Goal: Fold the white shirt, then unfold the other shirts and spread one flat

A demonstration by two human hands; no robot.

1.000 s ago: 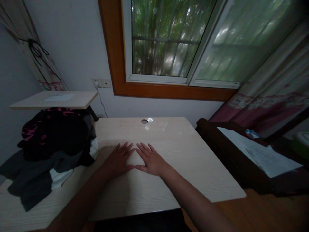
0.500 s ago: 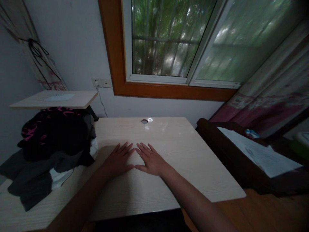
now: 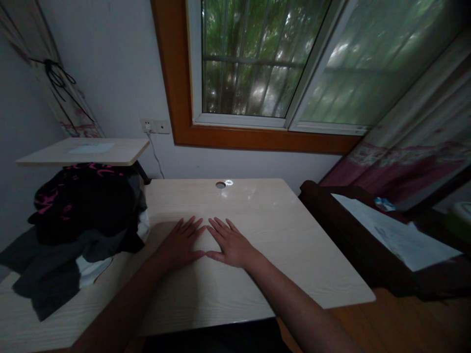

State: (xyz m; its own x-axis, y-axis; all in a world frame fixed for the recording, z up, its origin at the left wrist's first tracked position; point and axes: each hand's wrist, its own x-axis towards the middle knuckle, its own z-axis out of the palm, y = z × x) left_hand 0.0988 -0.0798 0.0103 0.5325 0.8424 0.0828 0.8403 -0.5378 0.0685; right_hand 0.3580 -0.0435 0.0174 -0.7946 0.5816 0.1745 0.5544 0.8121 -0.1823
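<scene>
My left hand [image 3: 181,245] lies palm down on a pale wood-grain desk [image 3: 294,260], fingers spread and holding nothing. Beside it, my right hand [image 3: 231,245] rests flat in the same way, its fingers also apart. The two thumb tips touch or nearly touch, and the index fingertips come close together. To the left of my left hand sits a heap of clothes [image 3: 91,211], black with pink marks, dark grey and some white.
A raised shelf [image 3: 132,152] with a paper [image 3: 91,147] on it stands behind the clothes. The desk has a cable hole [image 3: 220,185] near its back edge. A wall socket [image 3: 154,126], a window [image 3: 253,63] and a dark brown piece of furniture [image 3: 342,240] surround it.
</scene>
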